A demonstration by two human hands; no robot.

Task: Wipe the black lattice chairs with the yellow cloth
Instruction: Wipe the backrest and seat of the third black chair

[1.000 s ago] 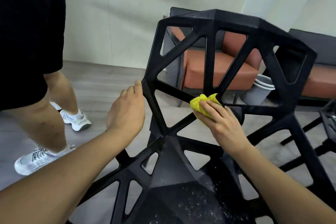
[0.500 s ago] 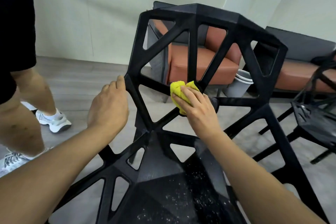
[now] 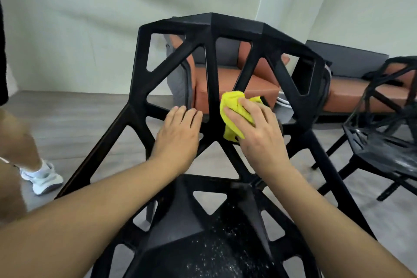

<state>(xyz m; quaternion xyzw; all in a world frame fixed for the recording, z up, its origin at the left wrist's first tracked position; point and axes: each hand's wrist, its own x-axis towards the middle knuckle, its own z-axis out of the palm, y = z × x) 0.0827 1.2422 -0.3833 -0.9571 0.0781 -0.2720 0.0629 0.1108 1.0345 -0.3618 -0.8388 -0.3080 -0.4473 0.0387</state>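
A black lattice chair (image 3: 212, 29) stands right in front of me, its backrest facing me and its seat speckled with white dust. My right hand (image 3: 259, 133) presses a bunched yellow cloth (image 3: 234, 113) against the struts at the middle of the backrest, fingers curled over the cloth. My left hand (image 3: 178, 133) rests on the lattice just left of the cloth, its fingers fairly straight and laid over a strut. A second black lattice chair (image 3: 383, 133) stands at the right edge.
Behind the chair stand an orange and grey armchair (image 3: 228, 83) and an orange bench (image 3: 352, 92) against the wall. A white bucket (image 3: 283, 100) shows between the struts. Another person's leg and white sneaker (image 3: 42, 180) are at the left on the grey floor.
My left hand has left the chair's left edge and moved right onto the central struts beside the cloth. The right hand with the cloth has stayed near the middle joint. The other person has moved left.
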